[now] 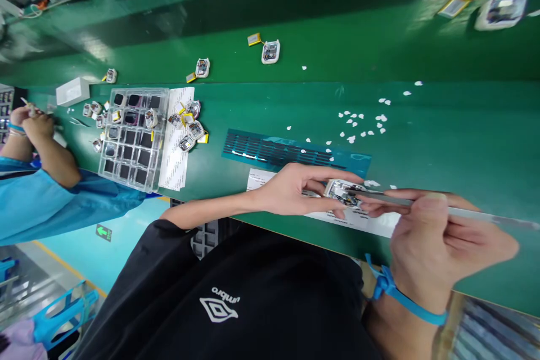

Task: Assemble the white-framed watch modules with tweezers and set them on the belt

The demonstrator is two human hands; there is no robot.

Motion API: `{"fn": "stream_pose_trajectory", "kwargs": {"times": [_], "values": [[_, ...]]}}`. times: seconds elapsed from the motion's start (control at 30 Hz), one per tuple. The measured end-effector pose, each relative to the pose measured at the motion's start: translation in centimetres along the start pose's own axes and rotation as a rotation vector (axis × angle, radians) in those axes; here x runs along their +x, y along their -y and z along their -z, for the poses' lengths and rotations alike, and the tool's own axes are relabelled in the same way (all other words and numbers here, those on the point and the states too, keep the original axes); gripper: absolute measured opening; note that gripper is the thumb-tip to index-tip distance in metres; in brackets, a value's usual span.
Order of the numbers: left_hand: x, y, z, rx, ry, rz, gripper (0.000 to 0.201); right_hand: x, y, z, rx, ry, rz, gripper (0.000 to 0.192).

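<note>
My left hand (291,188) is closed around a small white device housing (335,187) with an exposed circuit board, gripping it by the edges between thumb and fingers. My right hand (439,230) pinches grey metal tweezers (392,198), whose tip reaches into the open housing. Whether the tip grips anything is too small to tell. Beneath both hands lies a printed white sheet (382,225). Just beyond the left hand is a blue film strip (358,162) with rows of black pieces. Small white stickers (351,139) are scattered on the green table (253,104) past the hands.
A clear compartment tray (164,124) with dark screens stands to the left, beside a pile of open housings (194,129) with yellow batteries. More housings (270,52) sit along the far side. A co-worker's hands (36,124) work at the far left near a white box (72,91).
</note>
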State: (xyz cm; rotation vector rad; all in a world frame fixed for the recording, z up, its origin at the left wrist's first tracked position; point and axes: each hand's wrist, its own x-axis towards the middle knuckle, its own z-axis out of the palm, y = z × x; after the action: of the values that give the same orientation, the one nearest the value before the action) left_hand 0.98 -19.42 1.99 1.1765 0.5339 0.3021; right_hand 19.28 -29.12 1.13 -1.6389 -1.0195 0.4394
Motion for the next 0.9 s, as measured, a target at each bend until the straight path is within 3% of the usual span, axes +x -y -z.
{"fn": "stream_pose_trajectory", "kwargs": {"times": [0.17,0.5,0.9], "values": [[-0.2,0.02,-0.31,0.033,-0.024,0.001,0.065,0.15,-0.12,-0.38,0.1,-0.057,-0.026,0.024],[-0.31,0.12,-0.49,0.034,-0.038,0.026,0.064,0.24,-0.36,0.14,0.012,-0.036,0.014,0.033],[-0.42,-0.08,-0.78,0.064,-0.085,0.065,0.064,0.57,0.26,0.08,-0.052,-0.018,0.015,0.028]]}}
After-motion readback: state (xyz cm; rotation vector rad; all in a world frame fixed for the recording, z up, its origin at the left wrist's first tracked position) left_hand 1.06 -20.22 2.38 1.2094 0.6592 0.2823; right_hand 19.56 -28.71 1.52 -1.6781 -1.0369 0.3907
